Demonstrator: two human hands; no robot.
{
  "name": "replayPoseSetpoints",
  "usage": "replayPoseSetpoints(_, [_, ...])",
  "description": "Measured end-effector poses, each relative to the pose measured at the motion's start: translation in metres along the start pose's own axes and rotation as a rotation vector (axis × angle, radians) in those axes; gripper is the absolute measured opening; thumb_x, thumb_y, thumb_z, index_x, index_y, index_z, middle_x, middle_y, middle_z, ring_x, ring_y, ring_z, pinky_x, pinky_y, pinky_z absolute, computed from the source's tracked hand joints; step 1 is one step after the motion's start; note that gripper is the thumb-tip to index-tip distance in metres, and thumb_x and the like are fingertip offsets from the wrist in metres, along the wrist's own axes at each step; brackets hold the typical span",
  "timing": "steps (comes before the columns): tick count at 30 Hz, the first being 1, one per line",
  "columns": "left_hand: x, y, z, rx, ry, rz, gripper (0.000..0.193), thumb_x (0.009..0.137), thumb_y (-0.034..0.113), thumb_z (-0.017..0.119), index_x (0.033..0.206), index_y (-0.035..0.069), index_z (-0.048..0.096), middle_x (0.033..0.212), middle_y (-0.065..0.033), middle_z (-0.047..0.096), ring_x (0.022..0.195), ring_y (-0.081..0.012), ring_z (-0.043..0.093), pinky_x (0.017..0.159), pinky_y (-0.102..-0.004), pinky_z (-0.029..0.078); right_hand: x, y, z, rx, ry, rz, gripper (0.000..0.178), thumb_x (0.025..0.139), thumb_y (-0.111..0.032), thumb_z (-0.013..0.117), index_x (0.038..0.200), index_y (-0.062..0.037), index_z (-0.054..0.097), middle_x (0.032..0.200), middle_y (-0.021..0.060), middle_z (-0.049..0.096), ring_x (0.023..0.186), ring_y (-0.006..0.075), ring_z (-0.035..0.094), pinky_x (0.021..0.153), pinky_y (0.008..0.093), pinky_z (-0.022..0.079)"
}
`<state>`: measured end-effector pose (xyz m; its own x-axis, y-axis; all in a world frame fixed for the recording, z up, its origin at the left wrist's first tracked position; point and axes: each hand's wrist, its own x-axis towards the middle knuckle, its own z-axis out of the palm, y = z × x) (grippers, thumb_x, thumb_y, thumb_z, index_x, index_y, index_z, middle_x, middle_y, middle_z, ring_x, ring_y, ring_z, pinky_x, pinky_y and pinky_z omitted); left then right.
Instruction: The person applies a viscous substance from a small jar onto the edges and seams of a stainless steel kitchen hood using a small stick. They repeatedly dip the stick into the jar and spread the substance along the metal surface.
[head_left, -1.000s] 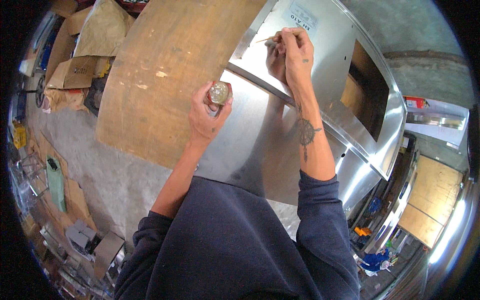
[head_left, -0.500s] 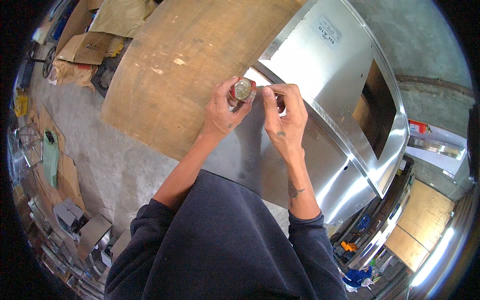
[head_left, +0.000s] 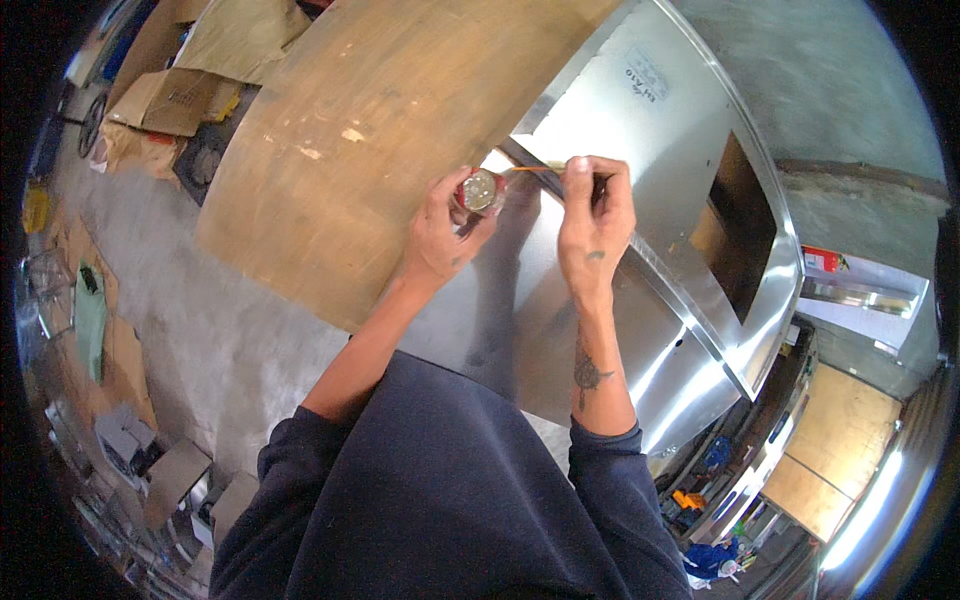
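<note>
Over the sheet metal, my left hand [head_left: 440,235] grips a small tape measure [head_left: 481,191] with a round greyish face and red sides. A thin orange-yellow tape blade [head_left: 538,169] runs out from it towards the right. My right hand [head_left: 595,215] pinches the far end of that blade between thumb and fingers; the very tip is hidden by them. Below both hands lies a shiny metal panel [head_left: 550,330] that reflects them. A raised metal flange [head_left: 675,283] crosses it on a slant, and beyond stands a larger metal panel [head_left: 640,120] with a rectangular opening.
A wooden board [head_left: 310,200] lies under the metal on the left. Cardboard boxes [head_left: 175,100] are heaped at the far left, over concrete floor [head_left: 230,310]. Grey box-shaped parts [head_left: 125,440] sit at lower left. Shelving with tools [head_left: 700,490] and a wooden panel [head_left: 835,440] stand at right.
My right hand has moved right and slightly up, away from my left, drawing out more of the tape blade. My left hand still holds the tape measure in nearly the same spot.
</note>
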<state>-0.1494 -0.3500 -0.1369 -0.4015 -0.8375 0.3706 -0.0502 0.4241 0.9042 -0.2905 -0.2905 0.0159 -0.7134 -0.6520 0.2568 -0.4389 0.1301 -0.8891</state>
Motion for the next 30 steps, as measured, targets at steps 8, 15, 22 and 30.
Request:
replayPoseSetpoints(8, [0.002,-0.004,0.003,0.040,0.030,0.006,0.072,0.091,0.020,0.090,0.149,0.004,0.050,0.117,-0.0130,0.068,0.088,-0.0170,0.064,0.070,-0.0307,0.054,0.120,0.068,-0.011,0.193,0.136,0.087,0.025,0.112,-0.025,0.063,0.103,-0.0022,0.063,0.088,0.0055,0.067,0.073,0.0078,0.053,0.066,0.0255,0.046])
replayPoseSetpoints(15, [0.003,0.006,-0.005,0.120,-0.014,0.043,0.072,0.091,0.019,0.089,0.148,0.001,0.050,0.123,-0.0183,0.068,0.104,-0.0262,0.073,0.080,-0.0359,0.062,0.139,0.094,-0.003,0.259,0.060,0.082,0.028,0.109,-0.025,0.066,0.098,0.0006,0.065,0.084,0.0047,0.066,0.076,0.0112,0.056,0.072,0.0298,0.049])
replayPoseSetpoints(22, [0.005,0.006,-0.004,0.119,0.008,0.071,0.070,0.092,0.020,0.088,0.148,0.002,0.050,0.124,-0.0154,0.067,0.090,-0.0197,0.071,0.073,-0.0327,0.062,0.140,0.106,0.002,0.205,0.042,-0.030,0.025,0.111,-0.027,0.066,0.102,-0.0031,0.064,0.085,0.0028,0.068,0.072,0.0056,0.054,0.065,0.0233,0.046])
replayPoseSetpoints(30, [0.010,0.009,-0.002,0.075,0.038,0.107,0.071,0.092,0.022,0.089,0.148,0.005,0.050,0.121,-0.0128,0.066,0.080,-0.0129,0.067,0.063,-0.0263,0.058,0.135,0.093,0.002,0.139,0.045,0.003,0.030,0.110,-0.026,0.064,0.100,0.0020,0.066,0.090,0.0093,0.073,0.084,0.0157,0.065,0.080,0.0340,0.054])
